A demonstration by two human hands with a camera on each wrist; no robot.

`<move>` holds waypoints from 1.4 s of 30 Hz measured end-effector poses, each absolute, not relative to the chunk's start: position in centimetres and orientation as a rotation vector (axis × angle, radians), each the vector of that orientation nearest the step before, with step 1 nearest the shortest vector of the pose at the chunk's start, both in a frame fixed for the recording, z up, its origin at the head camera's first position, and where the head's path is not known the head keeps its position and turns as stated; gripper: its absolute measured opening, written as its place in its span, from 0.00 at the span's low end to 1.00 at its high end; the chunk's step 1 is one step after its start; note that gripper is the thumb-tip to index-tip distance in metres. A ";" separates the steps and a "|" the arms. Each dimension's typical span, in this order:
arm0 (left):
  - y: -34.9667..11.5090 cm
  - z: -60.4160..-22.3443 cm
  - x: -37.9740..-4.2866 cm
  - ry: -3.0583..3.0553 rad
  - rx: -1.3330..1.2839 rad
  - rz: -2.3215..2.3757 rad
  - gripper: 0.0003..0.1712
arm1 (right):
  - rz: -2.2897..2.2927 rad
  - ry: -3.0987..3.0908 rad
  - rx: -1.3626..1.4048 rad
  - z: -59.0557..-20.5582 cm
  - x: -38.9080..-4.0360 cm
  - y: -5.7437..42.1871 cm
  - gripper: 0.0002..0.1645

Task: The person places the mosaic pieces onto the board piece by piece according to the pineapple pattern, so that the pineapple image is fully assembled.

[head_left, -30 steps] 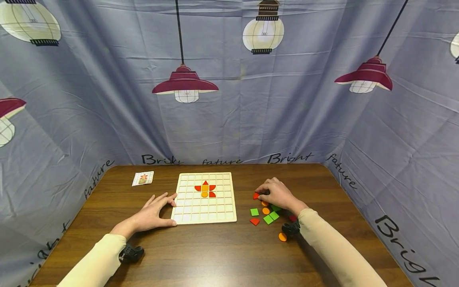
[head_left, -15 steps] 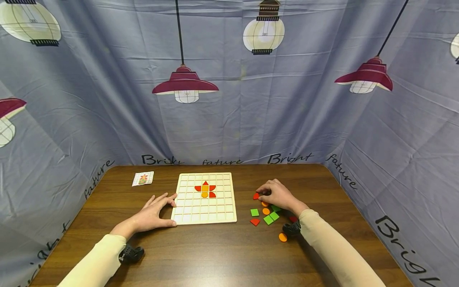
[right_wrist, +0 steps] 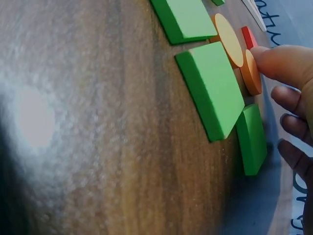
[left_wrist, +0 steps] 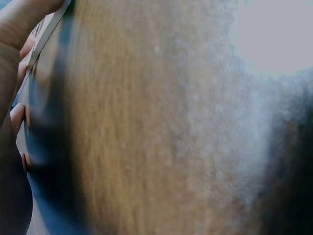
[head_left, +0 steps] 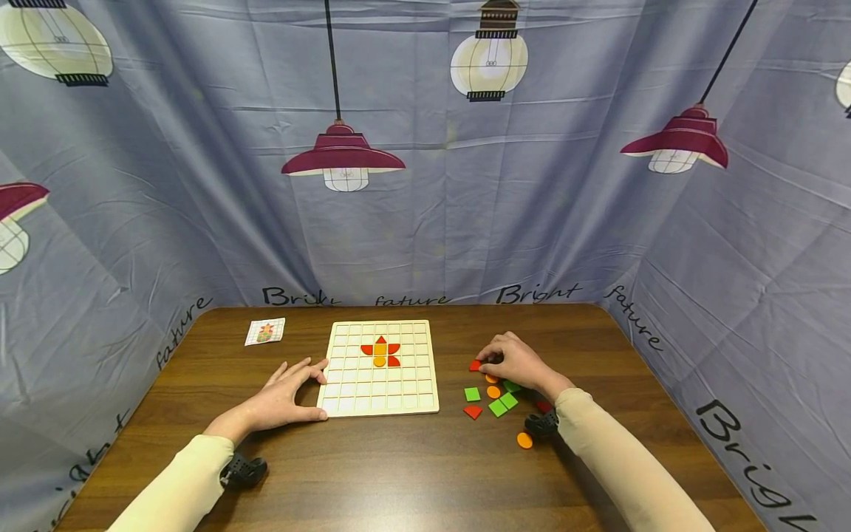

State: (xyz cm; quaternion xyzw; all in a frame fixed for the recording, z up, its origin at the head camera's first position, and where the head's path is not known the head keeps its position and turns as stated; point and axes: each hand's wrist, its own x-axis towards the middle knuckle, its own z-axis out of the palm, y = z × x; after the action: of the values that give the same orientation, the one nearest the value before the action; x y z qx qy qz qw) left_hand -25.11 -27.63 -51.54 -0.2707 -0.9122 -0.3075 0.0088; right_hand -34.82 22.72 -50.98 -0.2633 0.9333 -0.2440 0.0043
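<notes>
While the left hand [head_left: 282,395] lies spread against the pale gridded board [head_left: 379,388], the right hand [head_left: 517,362] pinches a flat red piece [head_left: 474,366] near orange discs [head_left: 493,391] and green squares [head_left: 471,394] on the wood-grained bench [head_left: 372,473]

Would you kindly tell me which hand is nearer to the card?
Left. The left hand is on the near side of the card; the right hand is farther right, past the board.
</notes>
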 end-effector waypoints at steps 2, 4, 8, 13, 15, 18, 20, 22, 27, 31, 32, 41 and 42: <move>-27.6 -51.6 -25.1 -2.848 -0.848 -0.953 0.30 | -0.742 2.937 -0.852 -51.0 -34.8 22.7 0.08; -27.6 -51.6 -25.1 -2.844 -0.847 -0.954 0.30 | -0.722 2.946 -0.866 -51.0 -34.8 22.6 0.08; -27.6 -51.5 -25.1 -2.850 -0.839 -0.949 0.30 | -0.709 2.953 -0.860 -50.8 -34.7 22.4 0.07; -27.6 -51.3 -25.1 -2.919 -0.810 -0.942 0.31 | -0.743 2.977 -0.828 -50.9 -34.8 22.1 0.07; -27.7 -51.6 -25.3 -2.939 -0.794 -0.948 0.31 | -0.765 2.992 -0.820 -50.8 -35.0 21.8 0.07; -27.8 -51.8 -25.3 -2.925 -0.793 -0.965 0.32 | -0.794 3.009 -0.839 -50.4 -35.2 20.9 0.08; -27.8 -51.7 -25.3 -2.909 -0.806 -0.968 0.31 | -0.810 3.009 -0.864 -50.0 -35.4 19.9 0.08; -27.7 -51.5 -25.1 -2.887 -0.824 -0.961 0.31 | -0.824 3.007 -0.905 -49.7 -35.6 18.8 0.08; -27.6 -51.4 -25.1 -2.894 -0.828 -0.946 0.30 | -0.819 2.989 -1.002 -49.2 -35.9 15.2 0.07; -27.6 -51.2 -25.1 -2.932 -0.811 -0.933 0.30 | -0.776 2.964 -1.107 -49.1 -36.1 12.1 0.06; -27.6 -51.2 -25.1 -2.943 -0.805 -0.929 0.30 | -0.774 2.951 -1.125 -49.1 -36.1 11.4 0.06; -27.6 -51.1 -25.3 -2.974 -0.795 -0.903 0.31 | -0.698 2.898 -1.222 -49.3 -36.4 6.1 0.06; -27.6 -51.1 -25.3 -2.975 -0.795 -0.905 0.31 | -0.684 2.900 -1.225 -49.4 -36.4 5.7 0.06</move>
State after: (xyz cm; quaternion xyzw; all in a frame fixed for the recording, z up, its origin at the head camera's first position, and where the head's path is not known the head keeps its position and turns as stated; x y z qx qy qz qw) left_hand -25.32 -27.61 -51.07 -0.2474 -0.9264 -0.2819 -0.0340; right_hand -36.37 5.67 -49.38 -0.3800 0.8994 -0.2122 -0.0399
